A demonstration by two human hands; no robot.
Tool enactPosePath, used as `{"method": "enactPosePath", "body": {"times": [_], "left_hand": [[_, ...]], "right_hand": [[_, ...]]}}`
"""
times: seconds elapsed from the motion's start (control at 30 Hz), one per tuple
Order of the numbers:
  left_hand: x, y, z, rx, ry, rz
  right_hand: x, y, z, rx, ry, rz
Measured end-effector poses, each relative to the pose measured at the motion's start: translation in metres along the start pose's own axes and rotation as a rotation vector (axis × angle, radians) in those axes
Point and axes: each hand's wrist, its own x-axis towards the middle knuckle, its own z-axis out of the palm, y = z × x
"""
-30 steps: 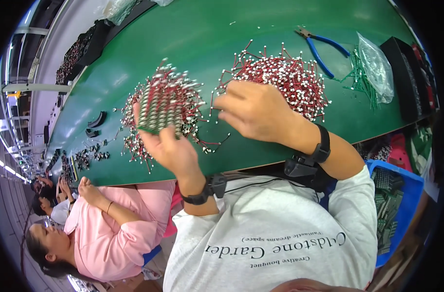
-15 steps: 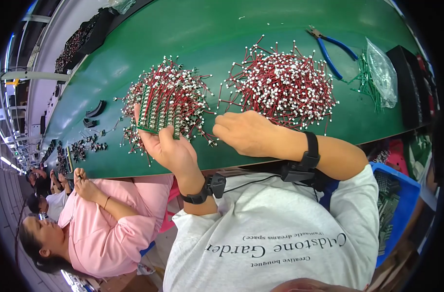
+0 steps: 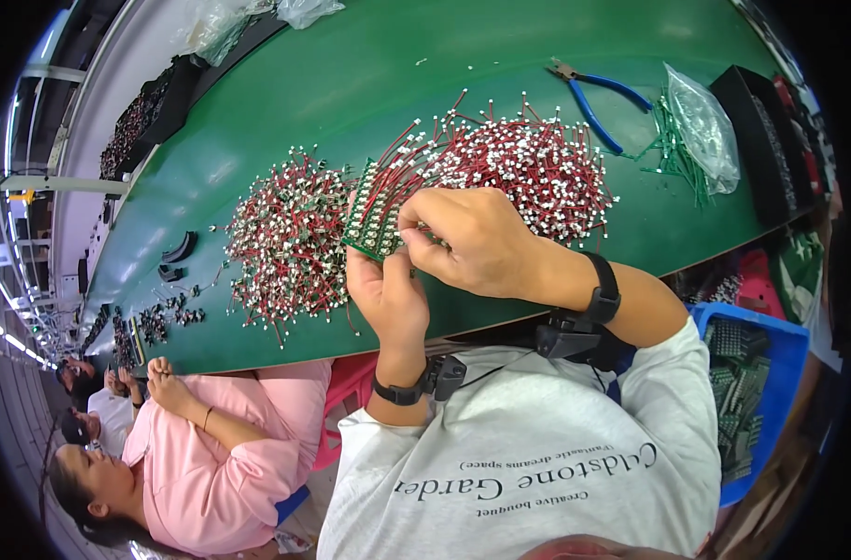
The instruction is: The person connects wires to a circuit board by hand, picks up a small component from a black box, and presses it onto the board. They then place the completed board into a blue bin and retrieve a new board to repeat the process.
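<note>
My left hand (image 3: 388, 297) grips a green circuit board panel (image 3: 367, 224) by its lower edge, thumb on top. Rows of small white parts cover the panel, and red wires fan up from it. Over the panel's right side, my right hand (image 3: 477, 245) is closed in a pinch at its lower right corner; what lies between the fingertips is hidden. Left of the panel spreads a heap of red wires with white connectors and small green bits (image 3: 285, 238). Behind my right hand lies a second heap of red wires with white connectors (image 3: 547, 173).
Blue-handled cutters (image 3: 598, 103), green strips (image 3: 679, 154), a clear plastic bag (image 3: 705, 131) and a black box (image 3: 757, 140) lie right on the green table (image 3: 351, 103). A blue bin (image 3: 775, 401) of boards stands beside me. A co-worker in pink (image 3: 225, 448) sits left.
My left hand has carried the panel rightward, between the heaps. My right hand has come over it and now pinches at its corner. The view has shifted slightly.
</note>
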Motion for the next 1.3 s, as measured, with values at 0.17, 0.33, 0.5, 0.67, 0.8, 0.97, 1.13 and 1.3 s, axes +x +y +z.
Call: {"method": "enactPosePath", "body": {"times": [0.17, 0.33, 0.5, 0.67, 0.8, 0.97, 1.13, 1.3], "left_hand": [[-0.001, -0.006, 0.014, 0.019, 0.009, 0.052], [-0.002, -0.007, 0.021, 0.039, -0.009, 0.072], [-0.001, -0.008, 0.021, 0.051, -0.029, 0.074], [-0.001, -0.006, 0.022, 0.010, -0.011, 0.054], [-0.001, -0.008, 0.019, 0.115, -0.018, 0.116], [-0.002, 0.001, 0.025, 0.335, -0.109, 0.212], [-0.001, -0.002, 0.020, 0.560, -0.082, 0.276], [0.002, 0.000, 0.014, 0.634, -0.101, 0.337]], "right_hand": [[-0.003, 0.002, 0.000, -0.014, -0.033, 0.020], [-0.003, 0.002, 0.001, 0.088, -0.020, 0.075], [-0.003, 0.003, 0.001, 0.162, -0.017, 0.137], [-0.003, 0.004, 0.002, 0.258, -0.003, 0.167], [-0.002, 0.003, 0.002, 0.249, -0.029, 0.165], [-0.004, 0.001, 0.000, 0.201, -0.014, 0.182], [-0.003, -0.004, -0.001, 0.131, -0.047, 0.194], [-0.003, 0.003, -0.001, 0.058, 0.018, 0.084]]}}
